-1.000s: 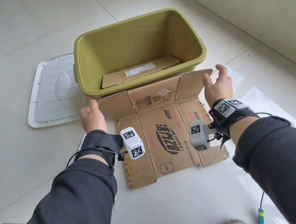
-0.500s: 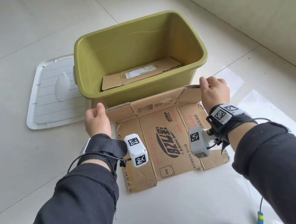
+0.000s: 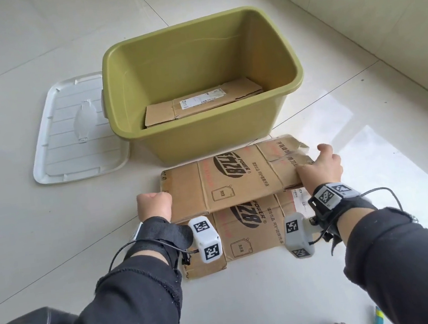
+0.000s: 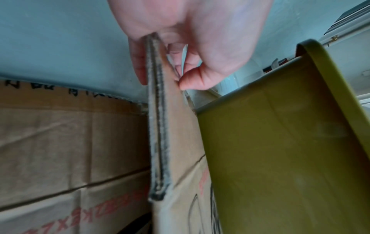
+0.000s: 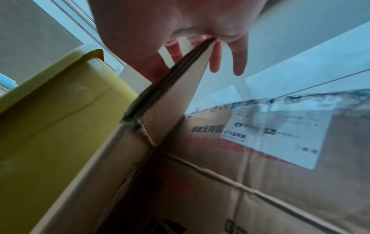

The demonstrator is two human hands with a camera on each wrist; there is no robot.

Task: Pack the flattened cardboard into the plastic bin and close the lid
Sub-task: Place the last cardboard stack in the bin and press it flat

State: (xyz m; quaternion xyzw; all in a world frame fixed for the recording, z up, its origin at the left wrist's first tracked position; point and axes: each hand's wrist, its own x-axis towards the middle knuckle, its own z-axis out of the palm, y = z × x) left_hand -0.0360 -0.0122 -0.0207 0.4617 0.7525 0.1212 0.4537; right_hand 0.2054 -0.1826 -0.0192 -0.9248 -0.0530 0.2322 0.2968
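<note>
Two hands [image 3: 155, 207] [image 3: 320, 168], folded corrugated cardboard [image 3: 226, 182]

Glossy pale large-format floor tiles [image 3: 27, 36] with thin grout lines reflect daylight; a cream tiled wall [image 3: 363, 0] rises along the floor's right edge.

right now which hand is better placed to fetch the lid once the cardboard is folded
Left. The white lid lies on the floor left of the green bin, on the left hand's side. The right hand would have to cross the cardboard. Both hold it now.
</note>
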